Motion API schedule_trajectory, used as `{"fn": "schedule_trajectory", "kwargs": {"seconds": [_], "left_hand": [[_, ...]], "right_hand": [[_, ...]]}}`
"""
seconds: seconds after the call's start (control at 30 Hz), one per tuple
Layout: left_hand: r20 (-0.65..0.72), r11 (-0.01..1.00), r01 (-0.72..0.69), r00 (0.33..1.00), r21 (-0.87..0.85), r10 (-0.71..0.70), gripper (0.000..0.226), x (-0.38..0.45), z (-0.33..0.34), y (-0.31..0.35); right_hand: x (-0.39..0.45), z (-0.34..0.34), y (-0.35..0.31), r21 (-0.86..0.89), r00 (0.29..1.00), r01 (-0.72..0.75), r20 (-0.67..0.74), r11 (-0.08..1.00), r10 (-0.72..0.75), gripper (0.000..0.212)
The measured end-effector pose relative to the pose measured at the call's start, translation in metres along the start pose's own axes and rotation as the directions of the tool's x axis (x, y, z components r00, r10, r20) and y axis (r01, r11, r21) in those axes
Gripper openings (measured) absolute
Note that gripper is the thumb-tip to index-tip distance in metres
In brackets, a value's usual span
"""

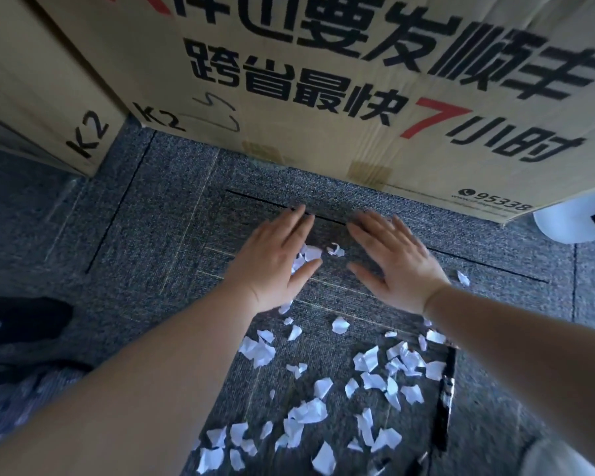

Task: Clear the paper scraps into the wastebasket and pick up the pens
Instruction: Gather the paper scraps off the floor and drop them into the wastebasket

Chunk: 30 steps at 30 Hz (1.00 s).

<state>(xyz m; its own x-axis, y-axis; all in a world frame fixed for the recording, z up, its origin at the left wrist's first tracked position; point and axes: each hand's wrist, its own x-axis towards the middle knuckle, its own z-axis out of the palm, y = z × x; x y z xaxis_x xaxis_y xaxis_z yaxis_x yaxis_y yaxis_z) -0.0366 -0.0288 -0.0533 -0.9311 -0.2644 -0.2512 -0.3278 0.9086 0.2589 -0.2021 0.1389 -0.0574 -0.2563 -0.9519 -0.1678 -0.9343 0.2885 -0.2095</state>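
Several white paper scraps lie scattered on the grey carpet, most of them below my hands toward the bottom of the view. A few scraps sit between my two hands. My left hand is flat and open, palm down, fingers pointing up toward the box. My right hand is also flat and open, fingers spread, just right of those scraps. A dark pen-like object lies along the right side of the scraps. A white container shows at the right edge; I cannot tell if it is the wastebasket.
A large cardboard box with black and red print stands right behind my hands. A second box marked K2 stands at the left. A dark object lies at the left edge.
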Motion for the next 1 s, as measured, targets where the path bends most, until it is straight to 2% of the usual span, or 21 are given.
{"fn": "schedule_trajectory", "kwargs": {"seconds": [0.13, 0.3, 0.4, 0.5, 0.6, 0.67, 0.83, 0.9, 1.0], "left_hand": [[0.075, 1.0, -0.006, 0.997, -0.013, 0.007, 0.074, -0.006, 0.015, 0.019], [0.097, 0.994, -0.031, 0.994, -0.109, 0.042, 0.075, -0.037, 0.023, 0.045], [0.079, 0.98, -0.049, 0.995, -0.194, 0.066, 0.074, -0.057, 0.028, 0.054], [0.014, 0.983, -0.09, 0.995, -0.162, 0.094, 0.063, -0.074, 0.032, 0.056], [-0.033, 0.997, 0.022, 0.999, -0.08, -0.025, 0.064, -0.083, 0.033, 0.059], [-0.04, 0.988, 0.134, 0.99, -0.082, -0.138, 0.068, -0.086, 0.037, 0.061], [-0.042, 0.931, 0.354, 0.932, -0.087, -0.359, 0.073, -0.092, 0.05, 0.071], [-0.035, 0.922, 0.369, 0.926, -0.121, -0.375, 0.076, -0.094, 0.054, 0.075], [-0.036, 0.915, 0.361, 0.927, -0.183, -0.373, 0.08, -0.095, 0.055, 0.077]], "right_hand": [[-0.006, 0.003, -0.002, 0.05, 0.998, -0.06, 0.032, 0.997, 0.059, 0.072], [-0.042, 0.019, -0.043, 0.209, 0.997, 0.046, 0.056, 0.977, -0.059, 0.062], [-0.062, 0.022, -0.048, 0.223, 0.992, 0.093, 0.062, 0.97, -0.109, 0.055], [-0.069, 0.011, -0.033, 0.171, 1.0, 0.01, -0.007, 0.985, -0.009, 0.056], [-0.072, 0.004, 0.002, 0.083, 0.969, -0.229, -0.072, 0.97, 0.235, 0.064], [-0.074, 0.004, 0.02, 0.103, 0.942, -0.321, -0.073, 0.942, 0.329, 0.068], [-0.068, 0.015, 0.007, 0.185, 0.939, -0.323, -0.056, 0.928, 0.339, 0.072], [-0.065, 0.016, -0.008, 0.211, 0.941, -0.319, -0.045, 0.924, 0.335, 0.071], [-0.066, 0.02, -0.03, 0.207, 0.974, -0.217, -0.011, 0.954, 0.225, 0.068]]}}
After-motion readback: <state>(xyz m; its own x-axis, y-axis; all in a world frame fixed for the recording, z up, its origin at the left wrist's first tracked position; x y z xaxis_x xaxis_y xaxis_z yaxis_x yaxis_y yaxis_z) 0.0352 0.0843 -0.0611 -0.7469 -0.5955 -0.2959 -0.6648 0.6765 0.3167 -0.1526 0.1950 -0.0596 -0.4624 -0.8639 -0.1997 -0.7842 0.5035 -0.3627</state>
